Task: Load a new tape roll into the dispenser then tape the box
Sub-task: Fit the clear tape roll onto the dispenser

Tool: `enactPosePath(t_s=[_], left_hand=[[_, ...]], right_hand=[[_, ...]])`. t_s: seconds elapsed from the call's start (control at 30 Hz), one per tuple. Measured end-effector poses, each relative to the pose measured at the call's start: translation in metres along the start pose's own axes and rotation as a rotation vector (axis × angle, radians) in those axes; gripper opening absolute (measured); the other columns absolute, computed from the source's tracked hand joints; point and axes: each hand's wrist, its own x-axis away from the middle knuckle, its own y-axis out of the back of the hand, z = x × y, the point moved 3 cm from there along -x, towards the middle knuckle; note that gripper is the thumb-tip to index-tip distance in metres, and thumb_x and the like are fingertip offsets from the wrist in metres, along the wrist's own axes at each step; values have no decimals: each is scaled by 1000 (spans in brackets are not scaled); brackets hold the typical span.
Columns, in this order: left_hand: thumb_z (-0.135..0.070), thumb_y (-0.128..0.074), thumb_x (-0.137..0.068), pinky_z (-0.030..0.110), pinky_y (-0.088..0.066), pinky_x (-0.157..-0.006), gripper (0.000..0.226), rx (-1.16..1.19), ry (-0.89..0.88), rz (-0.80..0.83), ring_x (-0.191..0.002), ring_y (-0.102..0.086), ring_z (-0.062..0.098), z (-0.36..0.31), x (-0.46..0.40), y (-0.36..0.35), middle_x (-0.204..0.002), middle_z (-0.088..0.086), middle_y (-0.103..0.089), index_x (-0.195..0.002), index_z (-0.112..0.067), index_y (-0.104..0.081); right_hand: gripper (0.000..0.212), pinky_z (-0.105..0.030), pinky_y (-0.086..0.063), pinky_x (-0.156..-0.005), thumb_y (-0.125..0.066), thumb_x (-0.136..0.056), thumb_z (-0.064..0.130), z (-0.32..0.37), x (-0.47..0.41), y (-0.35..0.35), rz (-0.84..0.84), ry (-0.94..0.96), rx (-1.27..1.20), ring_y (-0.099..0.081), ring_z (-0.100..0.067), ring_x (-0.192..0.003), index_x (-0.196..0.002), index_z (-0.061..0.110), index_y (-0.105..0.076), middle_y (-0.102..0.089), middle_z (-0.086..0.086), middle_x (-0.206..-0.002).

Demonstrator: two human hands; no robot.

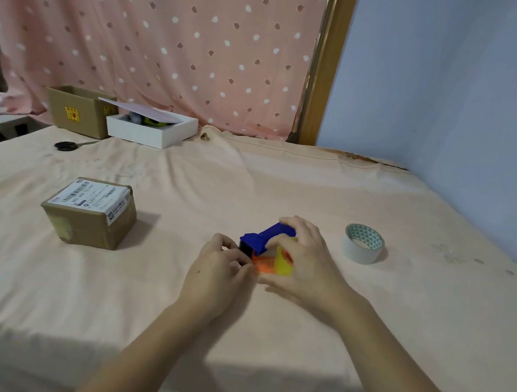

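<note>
A tape dispenser (267,242) with a blue handle and orange and yellow parts lies on the peach sheet near the middle. My right hand (304,260) wraps over its handle and yellow end. My left hand (220,267) pinches at its black toothed front end. A grey tape roll (363,248) with a teal patterned core lies flat to the right, apart from both hands. A small brown cardboard box (90,212) with a white shipping label stands to the left, untouched.
Black-handled scissors (69,145) lie far left. At the back left stand an open brown carton (77,110) and a white box (151,129) with a tilted lid. A pink dotted curtain hangs behind; a blue wall bounds the right.
</note>
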Motion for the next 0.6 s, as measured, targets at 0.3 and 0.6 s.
enactPosePath(t_s=[0.3,0.6], left_hand=[[-33,-62,-93,29,-45,-83,13,-49,-97,57,-114,-49,7,3,-2,5,-118,-15,-50,-99,-31,-74],[-19,-53,-102,29,-47,-93,16,187,-71,-73,-107,-59,5,18,-8,6,-119,-11,-57,-101,-23,-68]], right_hand=[[14,-30,-29,-89,-82,-76,42,9,-13,-19,63,-93,-50,-35,-8,-111,-78,30,-76,-46,17,-121],[16,-37,-48,-89,-80,-81,28,2,-15,-13,29,-193,-188,-51,-11,-105,-69,24,-69,-51,20,-102]])
